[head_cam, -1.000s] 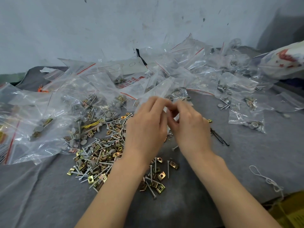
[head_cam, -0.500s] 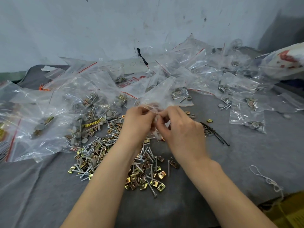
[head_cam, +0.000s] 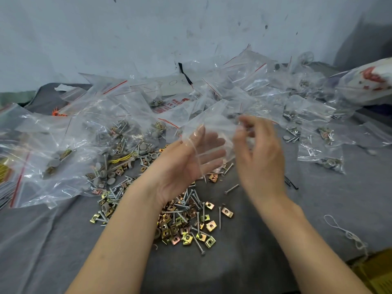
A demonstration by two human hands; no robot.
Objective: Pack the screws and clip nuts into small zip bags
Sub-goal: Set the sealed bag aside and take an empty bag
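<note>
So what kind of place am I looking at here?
Probably a small hardware-packing bench: loose screws and clip nuts piled on grey cloth, filled zip bags heaped by a scuffed wall.

Packing wkshop: heaped zip bags (head_cam: 244,85), screws (head_cam: 192,199)

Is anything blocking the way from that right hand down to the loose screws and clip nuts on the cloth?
Nothing visible does. The right hand is up beside the clear zip bag draped over the left hand, and the pile of screws and clip nuts lies uncovered on the grey cloth below.
</note>
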